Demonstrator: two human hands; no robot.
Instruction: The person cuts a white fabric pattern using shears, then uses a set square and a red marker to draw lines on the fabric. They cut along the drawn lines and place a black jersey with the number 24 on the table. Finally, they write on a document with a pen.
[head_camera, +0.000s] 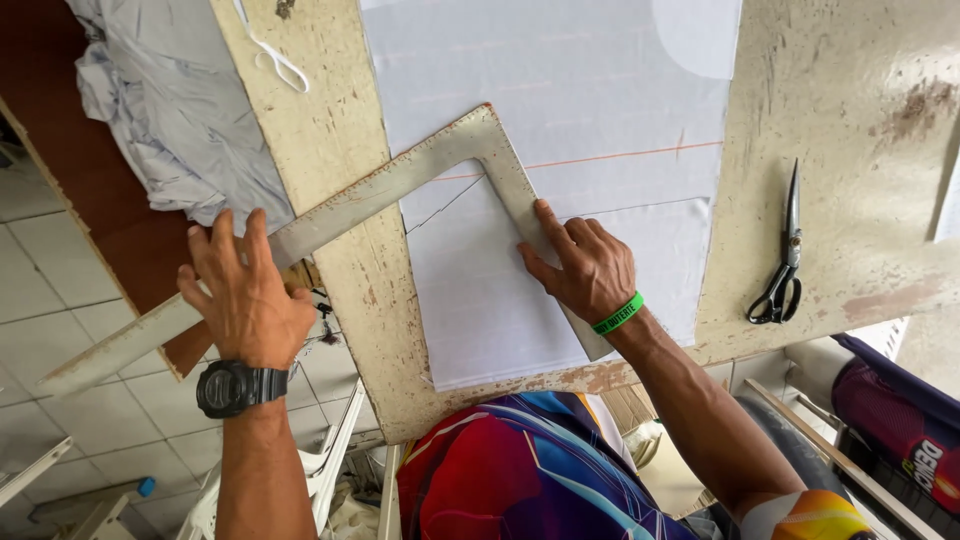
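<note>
A pair of black-handled scissors (784, 255) lies closed on the bare, worn board of the cutting table (850, 130), well apart from both hands, its blades pointing away from the person. A heap of crumpled pale blue cloth (170, 110) sits at the table's far left corner, partly on a brown surface beside it, and a loop of white cord (272, 58) rests on the board near the top edge. Flat on the table lies a sheet of white fabric (560, 100), crossed by a thin orange chalk line (630, 155) and a dark pencil line lower down. On it rests a large metal L-square (400, 185), scuffed and paint-flecked. Its corner points up and away from the person, toward the middle of the fabric; its long arm runs down and to the left, past the table's edge and out over the tiled floor, while its shorter arm runs down and to the right across the fabric toward the near edge. The left hand (245, 290), with a black watch on the wrist, lies on the long arm with fingers spread and flat, pressing it rather than gripping. The right hand (585, 270), with a green wristband, rests on the short arm, fingers extended and lightly curled, forefinger stretched along the blade. Nothing lies across the square between the hands.
</note>
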